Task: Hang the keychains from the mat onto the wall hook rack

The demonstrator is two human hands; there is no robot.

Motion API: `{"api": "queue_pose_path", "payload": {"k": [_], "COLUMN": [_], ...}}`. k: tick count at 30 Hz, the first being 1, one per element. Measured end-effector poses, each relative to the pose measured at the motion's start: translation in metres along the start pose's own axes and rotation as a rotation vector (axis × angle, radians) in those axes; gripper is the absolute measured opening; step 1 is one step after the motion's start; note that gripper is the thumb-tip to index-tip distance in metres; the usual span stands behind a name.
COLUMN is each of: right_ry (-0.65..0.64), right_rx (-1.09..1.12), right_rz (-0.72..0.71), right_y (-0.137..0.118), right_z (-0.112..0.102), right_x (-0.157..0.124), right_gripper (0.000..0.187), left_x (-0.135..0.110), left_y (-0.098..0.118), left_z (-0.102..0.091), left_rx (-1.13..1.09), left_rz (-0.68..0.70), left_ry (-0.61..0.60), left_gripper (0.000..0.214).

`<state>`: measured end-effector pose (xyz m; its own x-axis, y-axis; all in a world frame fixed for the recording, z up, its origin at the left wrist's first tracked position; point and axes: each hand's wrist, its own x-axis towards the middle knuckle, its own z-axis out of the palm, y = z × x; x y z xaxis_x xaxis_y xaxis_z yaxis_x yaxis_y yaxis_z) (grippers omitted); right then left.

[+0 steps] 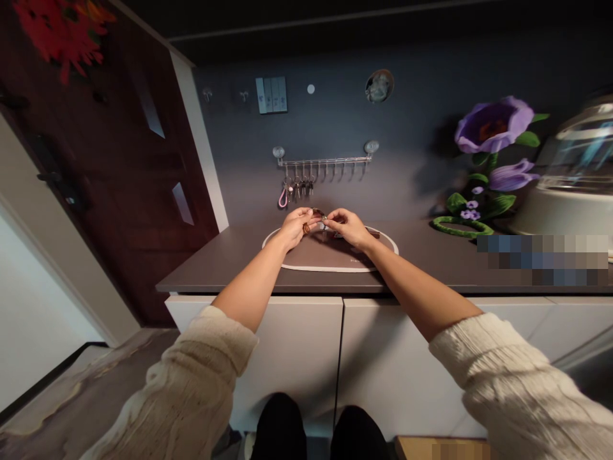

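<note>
Our left hand (294, 228) and right hand (353, 230) met over mat (330, 257) on tabletop (424, 263). Fingers of both pinched small metal item (324, 220) between them, likely key ring; exact form too small to tell. We judged it light, stiff, smooth enough to slip; best held by rim, 1 pinch per side. Behind, wall rack (335, 160) carried hanging keys (304, 187).
</note>
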<state>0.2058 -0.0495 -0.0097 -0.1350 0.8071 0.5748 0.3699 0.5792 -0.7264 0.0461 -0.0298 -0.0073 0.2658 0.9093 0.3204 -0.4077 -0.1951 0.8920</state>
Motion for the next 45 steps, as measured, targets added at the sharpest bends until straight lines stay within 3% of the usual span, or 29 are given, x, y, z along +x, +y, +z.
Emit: {"api": "queue_pose_path", "payload": {"k": [10, 21, 29, 34, 39, 45], "right_ry": [0.064, 0.156, 0.155, 0.111, 0.031, 0.038], "right_rx": [-0.022, -0.057, -0.028, 0.025, 0.136, 0.256], "right_rz": [-0.024, -0.074, -0.094, -0.075, -0.021, 0.013], "right_y": [0.004, 0.008, 0.009, 0.005, -0.001, -0.005], "right_z": [-0.002, -0.004, -0.004, -0.003, -0.001, 0.000], "right_x": [0.004, 0.006, 0.007, 0.006, 0.003, 0.002], "right_gripper": [0.021, 0.021, 0.024, 0.027, 0.031, 0.033], "left_x": [-0.003, 0.004, 0.000, -0.003, -0.006, -0.006], "left_y": [0.004, -0.006, -0.002, 0.001, -0.001, -0.003], "left_z": [0.000, -0.006, -0.002, 0.003, 0.005, 0.007], "left_rx": [0.074, 0.325, 0.475, 0.540, 0.572, 0.547], "left_rz": [-0.062, -0.095, 0.083, 0.250, 0.249, 0.249], "left_ry": [0.069, 0.106, 0.135, 0.055, -0.042, -0.056], "left_gripper": [0.008, 0.013, 0.017, 0.018, 0.026, 0.024]}}
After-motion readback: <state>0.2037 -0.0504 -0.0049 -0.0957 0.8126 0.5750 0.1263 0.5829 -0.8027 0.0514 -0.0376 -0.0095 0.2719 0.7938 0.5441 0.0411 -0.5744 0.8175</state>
